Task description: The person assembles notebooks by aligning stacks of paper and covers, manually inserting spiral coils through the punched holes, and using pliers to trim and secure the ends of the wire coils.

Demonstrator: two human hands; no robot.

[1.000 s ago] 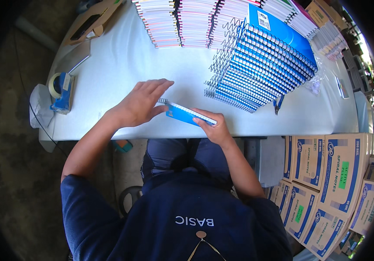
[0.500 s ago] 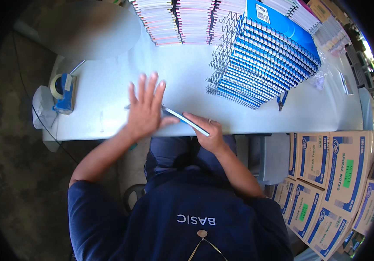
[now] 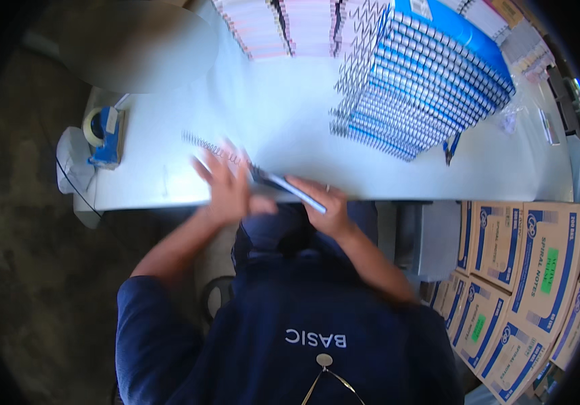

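left hand [image 3: 226,189]: blurred with motion, fingers spread flat, palm over the near table edge. it has slid back toward me from where it pressed half a second ago.
right hand [image 3: 324,209]: fingers pinching the near end of the thin blue notebook [image 3: 290,189], thumb under, fingers on top as far as i can tell.
notebook: now tilted up on edge at the front rim of the white table [image 3: 290,121], lying diagonally between my two hands. a second ago it lay flat, cover up.
spiral wire [image 3: 212,145]: a length of coil shows just past my left fingertips, along the notebook's far side. too blurred to say whether it's threaded in.
what that means: judgement only, the notebook is mid-handling, being turned or closed, not set down.
stack: big fanned pile of blue spiral notebooks [image 3: 425,88] well apart, far right of the table.
other: pink-edged stacks [image 3: 283,27] at the far edge; tape dispenser [image 3: 104,131] at the left end; printed cartons [image 3: 519,270] down by my right side.
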